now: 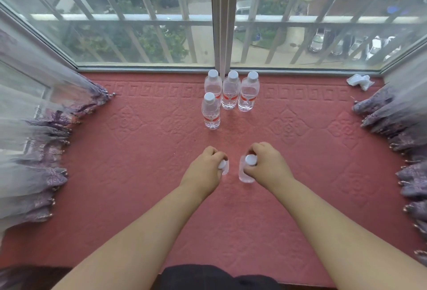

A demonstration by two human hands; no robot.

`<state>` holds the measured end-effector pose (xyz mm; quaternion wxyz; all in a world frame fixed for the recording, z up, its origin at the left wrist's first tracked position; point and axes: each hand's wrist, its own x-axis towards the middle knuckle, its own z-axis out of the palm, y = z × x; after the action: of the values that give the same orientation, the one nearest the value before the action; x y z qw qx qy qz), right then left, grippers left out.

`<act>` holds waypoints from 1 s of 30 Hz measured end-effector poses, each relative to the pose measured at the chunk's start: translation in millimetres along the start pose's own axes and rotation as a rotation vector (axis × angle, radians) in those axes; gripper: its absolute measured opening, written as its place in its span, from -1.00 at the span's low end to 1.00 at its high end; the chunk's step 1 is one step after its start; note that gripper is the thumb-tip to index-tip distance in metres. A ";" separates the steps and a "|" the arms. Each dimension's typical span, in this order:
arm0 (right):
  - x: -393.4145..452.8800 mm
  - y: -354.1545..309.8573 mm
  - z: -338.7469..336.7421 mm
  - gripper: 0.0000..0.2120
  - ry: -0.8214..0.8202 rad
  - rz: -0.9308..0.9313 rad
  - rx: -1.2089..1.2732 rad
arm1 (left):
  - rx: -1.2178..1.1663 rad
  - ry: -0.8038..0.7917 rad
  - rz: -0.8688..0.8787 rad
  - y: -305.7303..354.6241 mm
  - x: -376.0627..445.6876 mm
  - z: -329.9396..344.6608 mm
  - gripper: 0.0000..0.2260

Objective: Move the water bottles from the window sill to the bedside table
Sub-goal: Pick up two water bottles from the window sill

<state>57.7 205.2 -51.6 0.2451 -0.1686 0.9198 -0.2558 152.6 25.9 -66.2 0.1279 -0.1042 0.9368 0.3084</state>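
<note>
1. Bottles — four clear, white-capped water bottles [230,95] stand upright on the red-matted window sill [138,151], near the glass.
2. Left hand [205,169] grasps a bottle [224,167] by its neck.
3. Right hand [265,164] grasps another bottle [245,175] — both upright, near each other.

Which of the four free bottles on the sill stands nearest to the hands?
The front bottle, alone ahead of the row of three by the window, slightly nearer the left hand.
</note>
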 end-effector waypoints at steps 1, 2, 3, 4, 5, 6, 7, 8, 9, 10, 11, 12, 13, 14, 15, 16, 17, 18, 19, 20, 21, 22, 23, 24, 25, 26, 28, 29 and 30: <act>-8.9 2.9 5.1 -0.82 -0.033 0.005 0.013 | 0.008 -0.006 0.002 -0.4 -10.5 3.6 -0.72; -18.1 5.7 11.2 -0.81 -0.057 0.007 0.036 | 0.015 -0.004 0.005 -1.9 -19.9 8.1 -0.71; -27.6 8.9 16.8 -0.81 -0.071 0.007 0.067 | 0.024 0.009 0.006 -3.9 -27.7 13.1 -0.70; -36.3 11.9 22.3 -0.80 -0.075 0.008 0.103 | 0.038 0.028 0.003 -6.4 -33.7 18.5 -0.69; -44.6 14.1 27.4 -0.80 -0.070 0.009 0.146 | 0.056 0.048 -0.010 -8.5 -38.1 22.6 -0.67; -51.5 16.0 32.1 -0.79 -0.058 0.011 0.193 | 0.073 0.072 -0.026 -10.4 -40.6 25.7 -0.64; -57.0 18.6 37.1 -0.78 -0.042 0.015 0.238 | 0.087 0.089 -0.044 -12.7 -42.2 28.2 -0.60; -61.4 21.8 42.1 -0.77 -0.028 0.019 0.261 | 0.095 0.098 -0.059 -14.7 -43.6 29.8 -0.55; -64.9 26.8 47.8 -0.76 -0.024 0.025 0.264 | 0.092 0.095 -0.074 -16.6 -44.0 31.1 -0.50; -67.7 31.0 52.7 -0.73 -0.033 0.030 0.246 | 0.078 0.085 -0.085 -18.7 -43.9 32.7 -0.45; -70.0 35.3 57.2 -0.68 -0.049 0.035 0.218 | 0.052 0.072 -0.092 -20.5 -42.9 33.8 -0.41; -71.6 38.4 60.9 -0.62 -0.066 0.038 0.180 | 0.011 0.058 -0.097 -23.0 -41.0 35.3 -0.38; -72.8 41.0 64.1 -0.57 -0.076 0.043 0.153 | -0.041 0.046 -0.103 -25.4 -39.5 36.9 -0.36; -73.5 40.7 65.4 -0.55 -0.078 0.043 0.138 | -0.093 0.039 -0.111 -27.2 -38.3 38.4 -0.34; -73.0 41.4 68.1 -0.53 -0.077 0.042 0.135 | -0.132 0.042 -0.115 -28.3 -37.3 39.6 -0.33; -72.4 40.1 69.3 -0.52 -0.076 0.039 0.134 | -0.155 0.059 -0.114 -29.1 -35.8 41.0 -0.32; -71.6 38.4 70.6 -0.50 -0.080 0.046 0.136 | -0.168 0.083 -0.115 -29.4 -33.9 42.3 -0.34; -70.7 35.9 71.4 -0.48 -0.082 0.056 0.136 | -0.184 0.111 -0.128 -28.9 -31.7 43.1 -0.35; -69.2 35.1 73.5 -0.46 -0.082 0.072 0.140 | -0.207 0.134 -0.156 -29.1 -29.6 44.2 -0.37; -68.1 32.9 74.4 -0.45 -0.084 0.088 0.138 | -0.229 0.139 -0.193 -29.7 -28.0 45.5 -0.37; -67.0 32.6 76.3 -0.43 -0.085 0.098 0.137 | -0.246 0.128 -0.228 -30.6 -26.9 46.7 -0.35; -66.2 32.8 78.3 -0.41 -0.083 0.096 0.125 | -0.261 0.103 -0.254 -32.9 -26.7 49.5 -0.32; -65.4 32.9 79.6 -0.39 -0.088 0.091 0.113 | -0.280 0.074 -0.269 -34.9 -27.9 52.3 -0.31; -64.6 32.7 80.3 -0.38 -0.096 0.088 0.103 | -0.305 0.055 -0.280 -36.3 -29.8 54.8 -0.32; -63.3 34.9 83.1 -0.36 -0.108 0.095 0.101 | -0.323 0.050 -0.287 -37.2 -32.1 56.7 -0.36; -62.3 34.6 83.9 -0.37 -0.118 0.097 0.096 | -0.333 0.057 -0.293 -37.2 -34.5 57.4 -0.39; -59.9 35.8 85.4 -0.45 -0.134 0.088 0.049 | -0.336 0.074 -0.299 -35.1 -38.6 56.5 -0.40; -58.6 36.4 84.8 -0.51 -0.136 0.086 0.018 | -0.335 0.080 -0.294 -32.8 -40.8 54.5 -0.38; -57.9 35.6 82.5 -0.56 -0.139 0.086 -0.006 | -0.333 0.085 -0.287 -30.2 -43.3 52.1 -0.37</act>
<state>143.1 227.4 -112.0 0.3188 -0.1471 0.9077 -0.2298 211.0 38.6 -110.1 0.1120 -0.2690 0.8532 0.4326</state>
